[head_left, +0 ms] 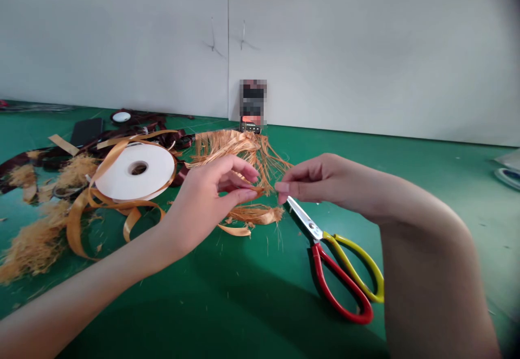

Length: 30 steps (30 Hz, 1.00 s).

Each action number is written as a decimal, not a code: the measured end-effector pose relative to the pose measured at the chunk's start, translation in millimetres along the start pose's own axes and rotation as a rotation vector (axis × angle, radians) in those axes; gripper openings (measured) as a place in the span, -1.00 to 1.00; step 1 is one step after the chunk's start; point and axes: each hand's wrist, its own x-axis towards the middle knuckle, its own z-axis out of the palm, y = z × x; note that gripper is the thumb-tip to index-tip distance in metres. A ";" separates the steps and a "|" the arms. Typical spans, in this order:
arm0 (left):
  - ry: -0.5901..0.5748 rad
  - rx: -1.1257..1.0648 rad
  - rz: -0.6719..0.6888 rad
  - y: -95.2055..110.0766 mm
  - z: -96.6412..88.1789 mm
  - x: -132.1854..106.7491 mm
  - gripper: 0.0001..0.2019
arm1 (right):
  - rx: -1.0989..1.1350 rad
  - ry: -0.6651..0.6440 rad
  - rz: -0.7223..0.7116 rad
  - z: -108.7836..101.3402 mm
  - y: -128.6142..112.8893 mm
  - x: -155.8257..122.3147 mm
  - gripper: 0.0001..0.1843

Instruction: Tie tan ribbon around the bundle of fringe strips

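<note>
My left hand (217, 196) pinches a short piece of golden ribbon (259, 189) between thumb and fingers, its frayed end pointing right. Close by on the right, my right hand (311, 180) has thumb and fingertips pressed together; whatever they hold is too fine to make out. Below the hands lies a frayed strip of golden ribbon (260, 215) on the green table (227, 305). Behind them a pile of fringed ribbon (231, 145) spreads out. Scissors (314, 232) with one red and one yellow handle rest under my right hand, blades toward the fingertips.
To the left stands a white ribbon spool (134, 172) with loose golden loops around it. Tangled thread clumps (36, 240), dark brown ribbon (156, 126) and a dark flat device (87, 131) lie around it. A phone (252, 104) leans on the white wall (365, 50).
</note>
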 end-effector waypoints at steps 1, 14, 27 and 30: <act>-0.002 0.000 0.000 0.1 0.0 0.0 -0.86 | 0.021 0.020 0.006 -1.4 0.0 -1.1 -0.69; -0.015 -0.004 0.001 0.2 0.1 -0.7 -0.88 | 0.130 0.052 -0.051 -5.7 -2.2 -6.2 -0.73; -0.054 -0.231 -0.130 0.8 7.4 -7.5 -0.82 | 0.833 0.132 -0.327 18.0 -9.8 6.5 -0.78; -0.051 -0.180 -0.134 3.0 8.3 -8.8 -0.83 | 0.762 0.216 -0.299 12.7 -9.3 6.1 -0.76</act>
